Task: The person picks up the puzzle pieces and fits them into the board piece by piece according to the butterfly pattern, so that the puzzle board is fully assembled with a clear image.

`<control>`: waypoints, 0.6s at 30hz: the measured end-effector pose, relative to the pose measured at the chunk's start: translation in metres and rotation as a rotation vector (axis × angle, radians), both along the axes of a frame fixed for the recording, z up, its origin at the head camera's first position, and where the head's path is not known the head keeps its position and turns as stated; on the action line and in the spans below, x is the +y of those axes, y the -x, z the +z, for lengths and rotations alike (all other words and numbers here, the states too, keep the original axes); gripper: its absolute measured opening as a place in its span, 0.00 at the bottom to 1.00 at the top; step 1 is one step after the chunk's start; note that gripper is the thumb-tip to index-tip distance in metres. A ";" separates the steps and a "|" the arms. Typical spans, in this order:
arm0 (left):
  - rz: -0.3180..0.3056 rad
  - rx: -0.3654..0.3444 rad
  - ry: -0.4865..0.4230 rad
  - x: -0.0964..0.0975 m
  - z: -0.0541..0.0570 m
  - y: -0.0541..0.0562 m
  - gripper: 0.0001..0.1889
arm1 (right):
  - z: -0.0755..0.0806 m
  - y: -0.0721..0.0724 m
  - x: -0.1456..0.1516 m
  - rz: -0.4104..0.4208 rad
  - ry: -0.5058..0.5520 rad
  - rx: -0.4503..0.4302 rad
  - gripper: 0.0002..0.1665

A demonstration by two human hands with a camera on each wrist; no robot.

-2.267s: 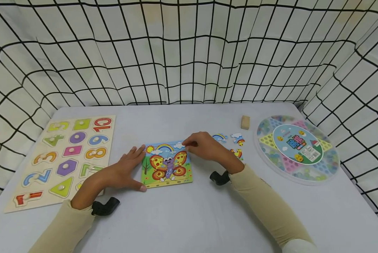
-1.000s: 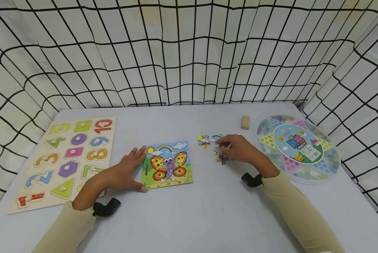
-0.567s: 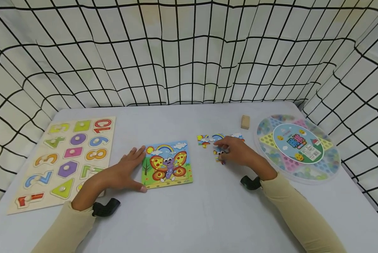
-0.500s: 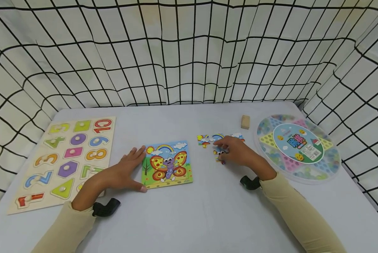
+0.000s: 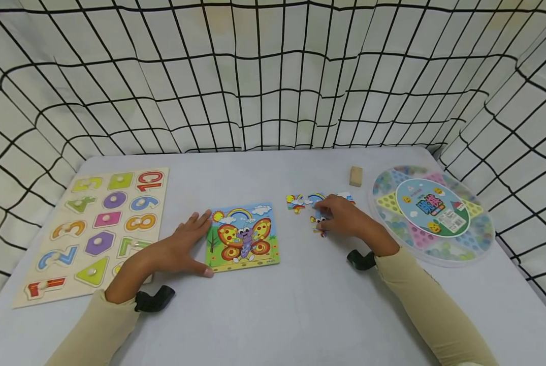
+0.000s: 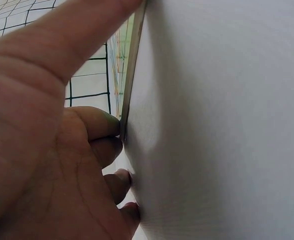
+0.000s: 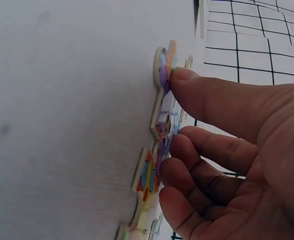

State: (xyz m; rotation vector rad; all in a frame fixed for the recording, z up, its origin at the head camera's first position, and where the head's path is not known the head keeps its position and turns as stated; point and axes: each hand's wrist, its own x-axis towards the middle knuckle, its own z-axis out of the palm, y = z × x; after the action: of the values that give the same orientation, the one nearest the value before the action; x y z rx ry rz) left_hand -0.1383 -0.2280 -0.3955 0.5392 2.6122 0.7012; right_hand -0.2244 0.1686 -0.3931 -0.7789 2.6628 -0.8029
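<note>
A square butterfly puzzle board lies on the table in the head view. My left hand rests at its left edge, thumb at the near corner and fingers spread toward the far corner. In the left wrist view the fingertips touch the thin side of the board. To the right, my right hand pinches a puzzle piece with the butterfly's face, partly hidden by the fingers. The right wrist view shows the thumb on one end of that piece, with other pieces alongside.
Sun and rainbow pieces lie beyond the right hand. A wooden block sits farther back. A number-and-shape board lies left, a round game box right. Black netting rises around the table.
My right hand has gone from the board's far right corner to the loose pieces at the right. The face piece has been turned slightly under its fingers. The left hand has stayed put.
</note>
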 end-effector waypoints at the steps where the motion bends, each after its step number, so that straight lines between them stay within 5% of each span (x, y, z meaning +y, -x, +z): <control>1: 0.001 0.000 -0.001 0.000 0.000 0.000 0.63 | 0.000 0.001 0.000 0.003 -0.005 -0.003 0.23; 18: 0.007 -0.014 0.000 0.002 0.005 -0.002 0.63 | 0.004 0.004 0.000 -0.045 -0.077 -0.090 0.20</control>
State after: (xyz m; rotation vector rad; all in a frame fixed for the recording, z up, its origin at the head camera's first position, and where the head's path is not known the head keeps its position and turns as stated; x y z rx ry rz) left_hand -0.1361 -0.2265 -0.3908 0.5234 2.6028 0.7049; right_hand -0.2287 0.1682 -0.3896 -0.6501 2.6222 -0.7238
